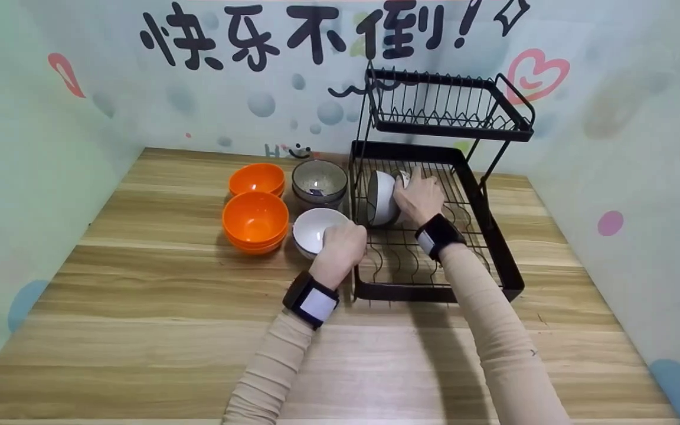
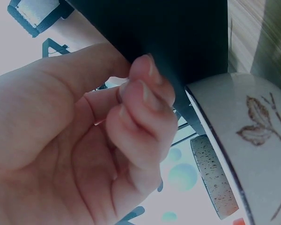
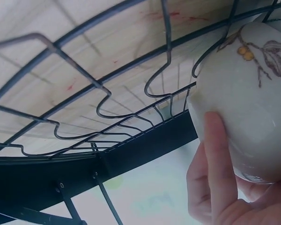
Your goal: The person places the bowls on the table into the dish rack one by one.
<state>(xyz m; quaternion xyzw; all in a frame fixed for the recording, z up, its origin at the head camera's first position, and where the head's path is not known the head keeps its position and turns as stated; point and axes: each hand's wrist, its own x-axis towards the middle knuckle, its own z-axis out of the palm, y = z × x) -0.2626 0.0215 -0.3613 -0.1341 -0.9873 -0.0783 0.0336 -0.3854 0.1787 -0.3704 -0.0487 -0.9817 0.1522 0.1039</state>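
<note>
My right hand [image 1: 421, 198] holds a white bowl [image 3: 257, 108] with a brown leaf and yellow berry print, low in the black dish rack [image 1: 434, 293]. In the right wrist view its fingers lie against the outside of the bowl, and the wires are right beside it. Another white bowl [image 1: 381, 198] stands on its side just left of that hand. My left hand [image 1: 343, 247] is over the right side of a white bowl [image 1: 310, 227] on the table. Its fingers [image 2: 140, 126] are curled in toward the thumb around nothing, with the leaf-printed bowl [image 2: 253, 136] apart from them.
Two stacks of orange bowls [image 1: 255, 218] stand on the left of the wooden table [image 1: 169, 319]. Grey speckled bowls [image 1: 319, 180] are stacked behind the white one, close to the rack's left edge. The rack's upper tier [image 1: 452, 127] overhangs the back. Patterned walls [image 1: 623, 147] enclose the table.
</note>
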